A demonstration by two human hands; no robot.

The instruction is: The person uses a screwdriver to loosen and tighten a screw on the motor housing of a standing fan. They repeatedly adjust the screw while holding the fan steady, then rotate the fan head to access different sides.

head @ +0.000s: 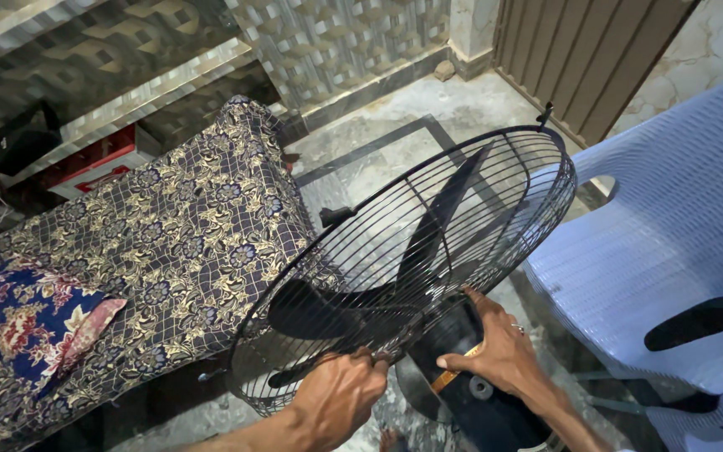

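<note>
A black wire fan cage (495, 192) with black blades (328, 305) inside it tilts in front of me. My left hand (340, 393) grips the lower rim wires of the cage with closed fingers. My right hand (499, 347) lies on the black motor housing (470, 393) behind the cage, thumb on an orange band, fingers reaching to the back wires. A ring sits on one finger of that hand.
A bed under a dark floral cover (177, 226) with a red-and-blue pillow (27, 322) stands at the left. A pale blue plastic chair (679, 226) is at the right. Grey marble floor (378, 142) and a brown slatted door (587, 50) lie beyond.
</note>
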